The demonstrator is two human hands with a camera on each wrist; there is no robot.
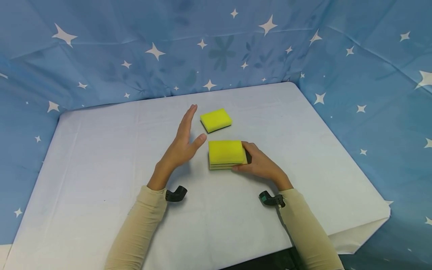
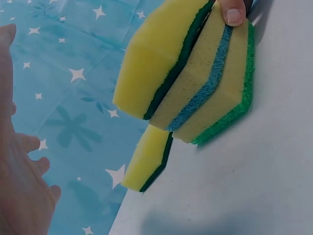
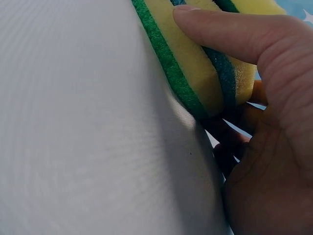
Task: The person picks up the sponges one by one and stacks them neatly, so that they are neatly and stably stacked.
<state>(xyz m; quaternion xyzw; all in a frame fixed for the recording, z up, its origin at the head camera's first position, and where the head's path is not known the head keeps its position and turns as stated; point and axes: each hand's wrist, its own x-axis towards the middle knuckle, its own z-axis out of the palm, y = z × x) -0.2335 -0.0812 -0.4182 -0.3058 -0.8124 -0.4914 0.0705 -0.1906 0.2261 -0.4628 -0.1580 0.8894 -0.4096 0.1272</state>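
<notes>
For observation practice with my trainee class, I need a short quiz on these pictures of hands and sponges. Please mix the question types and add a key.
1. Multiple choice: how many sponges make up the stack that the right hand grips?
A) two
B) three
C) five

2. True or false: the left hand is holding no sponge.

3. Fill in the blank: in the left wrist view, the scouring layer of the stack's middle sponge is coloured ____.

Key:
1. B
2. True
3. blue
</notes>
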